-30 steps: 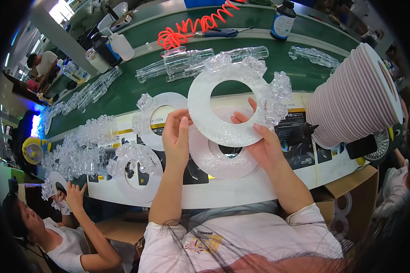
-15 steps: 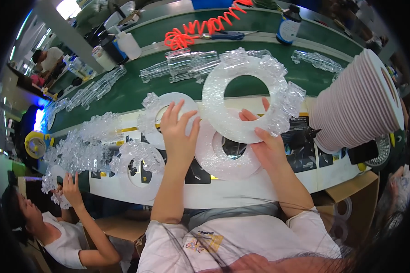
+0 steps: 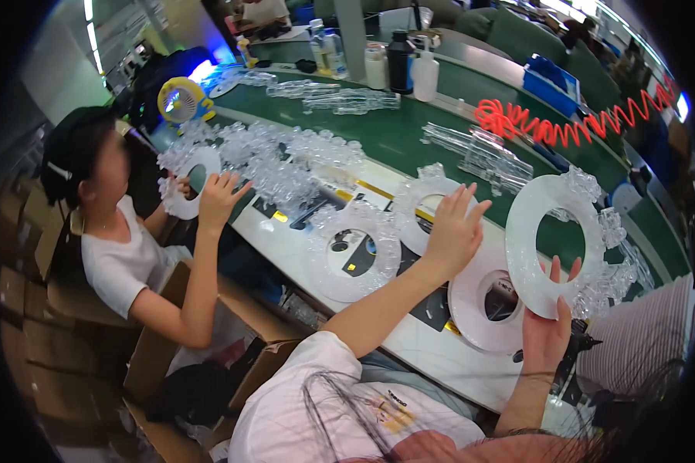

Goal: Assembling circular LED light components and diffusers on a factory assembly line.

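Observation:
My right hand (image 3: 547, 336) holds a flat white ring (image 3: 523, 239) upright by its lower edge, thumb in front and fingers showing through the hole. Clear plastic pieces (image 3: 583, 185) sit along that ring's far and right side. Over another white ring (image 3: 406, 217) with clear pieces on its edge, my left hand (image 3: 452, 235) has its fingers stretched out and holds nothing; whether it touches the ring I cannot tell. A third ring (image 3: 465, 305) lies between my hands. Further left is one more ring (image 3: 324, 266), covered in clear pieces.
A large ribbed white spool (image 3: 633, 332) stands at the right. Clear plastic parts (image 3: 278, 166) are heaped to the left, beside a co-worker (image 3: 123, 255) holding a ring. A red coiled hose (image 3: 571, 123), a white bottle (image 3: 425, 73) and a blue bin (image 3: 552, 85) are behind.
The view has swung left, bringing the co-worker and cardboard box further in. My right hand keeps the ring, which now looks more edge-on. My left hand stays spread by its ring.

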A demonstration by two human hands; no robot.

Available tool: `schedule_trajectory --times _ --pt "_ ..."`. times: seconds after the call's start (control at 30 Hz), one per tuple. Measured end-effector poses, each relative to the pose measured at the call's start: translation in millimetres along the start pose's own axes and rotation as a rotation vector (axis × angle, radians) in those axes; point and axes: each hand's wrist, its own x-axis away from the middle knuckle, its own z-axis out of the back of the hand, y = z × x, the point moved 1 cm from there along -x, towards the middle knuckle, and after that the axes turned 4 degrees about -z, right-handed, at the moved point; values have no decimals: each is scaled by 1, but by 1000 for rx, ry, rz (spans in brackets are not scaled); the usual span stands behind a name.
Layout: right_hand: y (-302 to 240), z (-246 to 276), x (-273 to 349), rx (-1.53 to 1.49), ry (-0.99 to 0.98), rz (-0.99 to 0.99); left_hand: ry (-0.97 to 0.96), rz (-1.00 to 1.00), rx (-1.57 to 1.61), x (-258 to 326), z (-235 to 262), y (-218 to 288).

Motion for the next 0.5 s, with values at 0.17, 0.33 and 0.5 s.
schedule_trajectory --times 0.17,0.33,0.5 --pt "35 -36 -2 -1 -141 -192 109 216 773 11 -7 -6" --pt "90 -66 -2 -105 -168 -577 -457 97 176 -6 22 -7" --pt "134 -104 12 -88 -334 -751 -14 187 235 7 -4 1"
